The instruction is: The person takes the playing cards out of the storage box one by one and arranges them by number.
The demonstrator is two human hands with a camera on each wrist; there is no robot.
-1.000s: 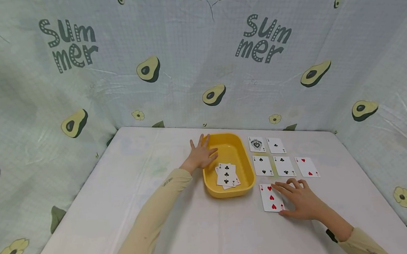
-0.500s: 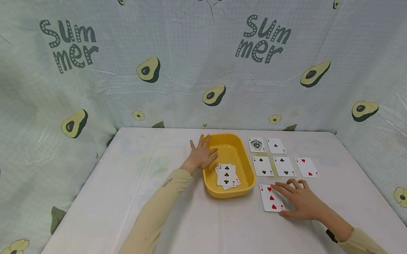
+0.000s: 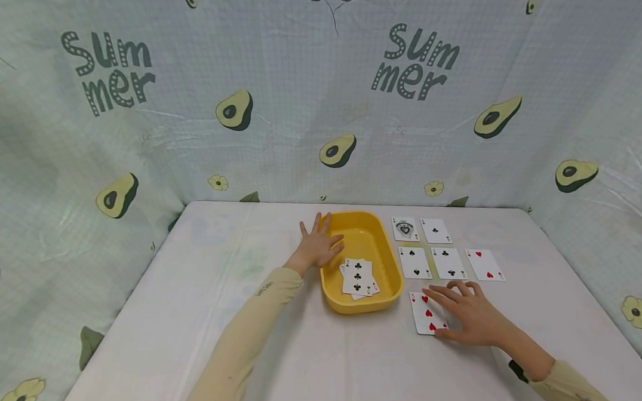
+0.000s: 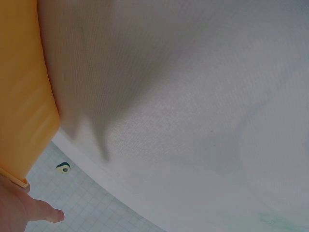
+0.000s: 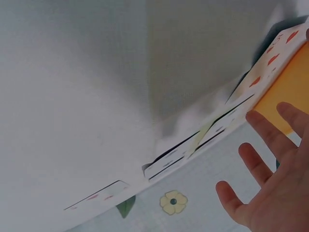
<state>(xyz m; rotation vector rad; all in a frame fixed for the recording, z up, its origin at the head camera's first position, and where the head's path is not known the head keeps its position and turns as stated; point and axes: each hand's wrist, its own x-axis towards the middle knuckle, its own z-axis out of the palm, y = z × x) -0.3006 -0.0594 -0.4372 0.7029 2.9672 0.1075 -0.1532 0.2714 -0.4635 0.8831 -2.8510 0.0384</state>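
A yellow tray [image 3: 359, 235] stands at mid-table, with a three of clubs [image 3: 357, 276] lying over another card inside. My left hand [image 3: 315, 248] rests on its left rim, fingers spread. Right of the tray, a three of hearts [image 3: 424, 320] lies face up on the table. My right hand [image 3: 471, 316] reaches over this card from the right, index fingertip near its top edge and thumb near its bottom edge. In the right wrist view the other fingers [image 5: 256, 164] are spread and hold nothing.
Beyond the right hand lie an ace of spades [image 3: 405, 228], an ace of clubs [image 3: 435, 230], a two of spades [image 3: 414, 262], a two of clubs [image 3: 448, 262] and a two of hearts [image 3: 484, 265]. A patterned cloth [image 3: 286, 142] hangs behind the table [image 3: 247, 227].
My right hand has shifted slightly left over the three of hearts, with index finger and thumb further across it. The left hand, the tray and the cards have stayed put.
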